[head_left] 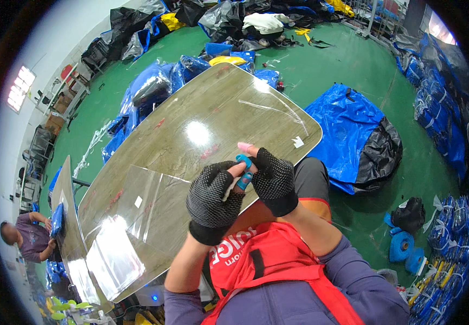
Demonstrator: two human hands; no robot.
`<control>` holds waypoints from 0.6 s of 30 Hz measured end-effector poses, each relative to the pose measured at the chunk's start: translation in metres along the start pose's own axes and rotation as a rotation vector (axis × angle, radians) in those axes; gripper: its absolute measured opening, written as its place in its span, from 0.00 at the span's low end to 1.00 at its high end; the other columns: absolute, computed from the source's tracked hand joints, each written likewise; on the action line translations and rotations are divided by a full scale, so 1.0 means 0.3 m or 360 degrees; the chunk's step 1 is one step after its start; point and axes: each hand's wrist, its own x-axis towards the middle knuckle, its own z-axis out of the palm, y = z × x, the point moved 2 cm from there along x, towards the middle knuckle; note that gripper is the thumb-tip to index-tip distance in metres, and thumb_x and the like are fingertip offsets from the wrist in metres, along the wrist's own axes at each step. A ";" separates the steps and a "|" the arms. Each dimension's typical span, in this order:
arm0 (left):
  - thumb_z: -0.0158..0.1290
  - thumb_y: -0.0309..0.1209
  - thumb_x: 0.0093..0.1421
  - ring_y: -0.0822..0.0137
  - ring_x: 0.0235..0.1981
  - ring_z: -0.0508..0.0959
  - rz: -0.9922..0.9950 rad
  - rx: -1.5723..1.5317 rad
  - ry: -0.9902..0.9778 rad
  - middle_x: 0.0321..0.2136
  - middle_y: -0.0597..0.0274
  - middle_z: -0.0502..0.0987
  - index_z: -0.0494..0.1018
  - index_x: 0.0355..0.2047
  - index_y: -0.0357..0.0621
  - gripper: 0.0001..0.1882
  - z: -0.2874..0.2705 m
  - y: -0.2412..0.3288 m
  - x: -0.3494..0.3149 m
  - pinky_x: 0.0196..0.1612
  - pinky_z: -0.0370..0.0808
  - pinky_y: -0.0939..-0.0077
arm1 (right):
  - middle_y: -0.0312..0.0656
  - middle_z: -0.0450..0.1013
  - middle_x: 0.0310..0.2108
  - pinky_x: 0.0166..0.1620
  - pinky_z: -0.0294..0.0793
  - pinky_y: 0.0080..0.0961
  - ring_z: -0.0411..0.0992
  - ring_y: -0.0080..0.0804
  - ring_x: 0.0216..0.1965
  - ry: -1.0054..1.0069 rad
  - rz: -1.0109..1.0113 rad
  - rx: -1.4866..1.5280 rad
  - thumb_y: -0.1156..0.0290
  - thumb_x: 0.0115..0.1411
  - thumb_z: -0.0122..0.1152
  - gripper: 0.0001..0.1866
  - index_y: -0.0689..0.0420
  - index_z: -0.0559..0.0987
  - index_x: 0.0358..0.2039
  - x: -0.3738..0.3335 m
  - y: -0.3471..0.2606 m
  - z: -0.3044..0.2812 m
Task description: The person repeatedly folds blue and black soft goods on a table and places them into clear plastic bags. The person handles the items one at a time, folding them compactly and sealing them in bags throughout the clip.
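Both my hands meet above the near edge of the wood-patterned table, in black fingerless gloves with a dotted grip. My left hand is closed, its fingers pressed together, with a bit of something white along them. Against it rests my right hand, its thumb and fingers drawn in to meet the left fingers, while one fingertip points outward. Blue wrapping covers some fingers where the hands touch. What the fingers pinch, if anything, is too small to make out.
Clear plastic bags lie on the table's left part, near a small white paper scrap. A blue and black bag sits on the green floor at right, with blue rolls nearer me. At far left a person holds a blue package.
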 end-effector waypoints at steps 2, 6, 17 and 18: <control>0.56 0.21 0.49 0.52 0.37 0.78 -0.0087 0.0057 0.0098 0.37 0.55 0.78 0.75 0.43 0.49 0.19 0.052 0.051 -0.030 0.40 0.75 0.65 | 0.53 0.76 0.30 0.29 0.74 0.33 0.76 0.43 0.25 0.0010 0.0044 -0.0057 0.74 0.60 0.56 0.18 0.60 0.74 0.51 -0.012 -0.014 -0.014; 0.55 0.22 0.50 0.55 0.35 0.78 -0.0006 0.0305 0.0010 0.36 0.57 0.78 0.74 0.45 0.49 0.20 0.055 0.086 -0.031 0.36 0.76 0.63 | 0.46 0.74 0.24 0.27 0.72 0.32 0.73 0.40 0.22 -0.0162 -0.0166 -0.0632 0.77 0.57 0.57 0.26 0.58 0.69 0.58 -0.047 -0.025 -0.050; 0.58 0.32 0.50 0.54 0.31 0.78 -0.0091 0.0536 -0.0329 0.31 0.58 0.76 0.73 0.38 0.47 0.14 0.093 0.095 -0.039 0.31 0.74 0.62 | 0.45 0.75 0.27 0.29 0.72 0.31 0.74 0.40 0.25 -0.0080 -0.0100 -0.0593 0.78 0.56 0.55 0.23 0.55 0.74 0.54 -0.092 -0.063 -0.077; 0.59 0.32 0.49 0.54 0.31 0.78 -0.0096 0.0521 -0.0308 0.31 0.57 0.77 0.73 0.37 0.47 0.13 0.091 0.096 -0.039 0.32 0.75 0.64 | 0.44 0.76 0.30 0.30 0.72 0.29 0.74 0.36 0.26 -0.0093 -0.0061 -0.0305 0.79 0.56 0.54 0.23 0.55 0.74 0.54 -0.091 -0.061 -0.074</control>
